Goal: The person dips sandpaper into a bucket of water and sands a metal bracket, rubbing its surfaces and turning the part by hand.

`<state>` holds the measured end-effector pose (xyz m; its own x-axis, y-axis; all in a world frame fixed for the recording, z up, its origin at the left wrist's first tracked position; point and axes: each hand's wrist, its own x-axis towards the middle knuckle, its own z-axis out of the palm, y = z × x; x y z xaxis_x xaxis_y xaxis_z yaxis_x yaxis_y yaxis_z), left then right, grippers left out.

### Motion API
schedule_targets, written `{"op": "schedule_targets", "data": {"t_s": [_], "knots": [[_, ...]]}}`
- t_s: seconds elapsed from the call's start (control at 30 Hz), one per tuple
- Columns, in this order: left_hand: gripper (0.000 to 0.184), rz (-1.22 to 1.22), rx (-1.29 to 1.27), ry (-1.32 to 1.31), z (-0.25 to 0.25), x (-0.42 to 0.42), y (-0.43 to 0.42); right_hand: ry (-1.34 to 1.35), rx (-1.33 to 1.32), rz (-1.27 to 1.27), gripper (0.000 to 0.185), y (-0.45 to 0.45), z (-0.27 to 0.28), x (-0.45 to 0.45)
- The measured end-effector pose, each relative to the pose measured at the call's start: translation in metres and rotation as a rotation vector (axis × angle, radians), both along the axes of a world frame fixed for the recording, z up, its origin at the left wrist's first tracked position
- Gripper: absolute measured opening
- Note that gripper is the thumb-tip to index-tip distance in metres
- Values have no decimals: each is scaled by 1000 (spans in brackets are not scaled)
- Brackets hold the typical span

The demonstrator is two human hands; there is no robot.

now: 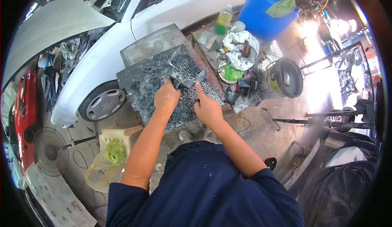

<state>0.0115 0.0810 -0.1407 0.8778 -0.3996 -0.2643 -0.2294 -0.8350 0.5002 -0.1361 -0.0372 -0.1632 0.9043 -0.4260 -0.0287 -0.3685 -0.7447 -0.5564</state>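
My left hand (166, 97) is closed on a dark grey, angular, bracket-like part (188, 83), just above a worn black mat with a raised tread pattern (151, 92). One thin arm of the part reaches up and away, and a wider flap extends to the right. My right hand (209, 110) has its index finger stretched out to the right end of the part, with the other fingers partly curled; it grips nothing that I can see. The left fingertips are hidden behind the hand and the part.
A white car (94, 64) stands close on the left. Beyond the mat are a blue jug (261, 13), a bottle (223, 19) and white rags (241, 47). A dark bucket (284, 78) of greyish liquid sits right. Lower left are a fan (50, 151) and a stool (116, 136) with a bag.
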Motion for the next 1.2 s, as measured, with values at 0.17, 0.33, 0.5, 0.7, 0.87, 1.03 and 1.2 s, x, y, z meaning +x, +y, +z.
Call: {"op": "schedule_targets", "data": {"t_s": [0.17,0.33,0.5,0.7,0.87,1.03,1.2], "knots": [[53,-14,35,-57,-5,0,-1,1,-81,16,81,3,-1,-3],[54,-13,41,-55,-5,0,-1,-12,-115,21,80,3,-1,-6],[54,-28,40,-64,-5,0,-1,-41,-113,43,79,2,4,0],[54,-24,41,-58,-4,0,-2,-22,-127,22,79,1,-1,-3],[55,-4,58,-51,-8,2,-3,10,-107,6,73,-5,2,-16],[60,-37,49,-85,-14,3,-3,-198,27,-107,50,-24,-7,-56],[62,-33,28,-109,-24,8,-1,-56,251,-328,34,-76,-12,-127]]}}
